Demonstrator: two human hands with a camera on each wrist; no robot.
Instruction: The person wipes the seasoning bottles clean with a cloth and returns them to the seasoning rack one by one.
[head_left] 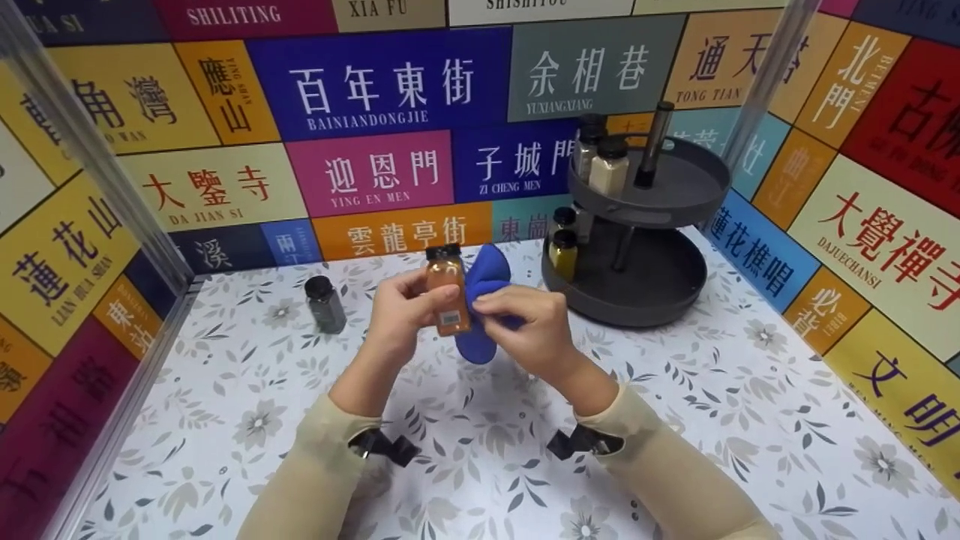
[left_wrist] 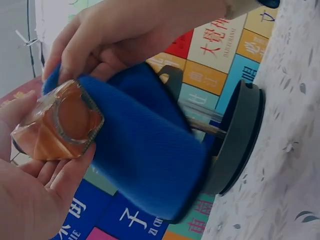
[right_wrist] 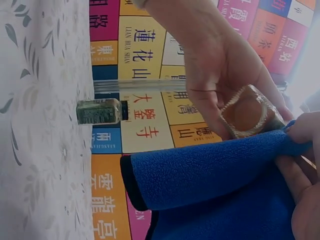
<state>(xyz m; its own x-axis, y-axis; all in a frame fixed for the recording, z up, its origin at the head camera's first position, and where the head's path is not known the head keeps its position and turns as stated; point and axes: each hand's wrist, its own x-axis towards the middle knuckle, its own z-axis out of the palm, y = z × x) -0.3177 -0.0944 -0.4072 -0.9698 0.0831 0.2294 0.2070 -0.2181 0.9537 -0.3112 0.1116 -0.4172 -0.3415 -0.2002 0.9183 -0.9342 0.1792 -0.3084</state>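
My left hand (head_left: 396,315) grips a spice jar (head_left: 450,296) of orange powder with a black lid and a barcode label. In the left wrist view the jar's square base (left_wrist: 75,117) faces the camera, with fingers and thumb round its sides. A blue cloth (head_left: 480,341) with dark edging hangs from my right hand (head_left: 532,322), pinched between thumb and fingers. The cloth (right_wrist: 210,170) lies right beside the jar in the right wrist view; whether they touch is hard to tell. A second jar (head_left: 325,306), dark with a black lid, stands upright on the table to the left.
A dark two-tier round rack (head_left: 626,300) stands at the back right. Its upper tier holds jars, among them a pale one (head_left: 608,169); a yellow-green jar (head_left: 562,255) is on the lower tier. Sign-printed walls (head_left: 375,90) enclose the floral-covered table (head_left: 480,457).
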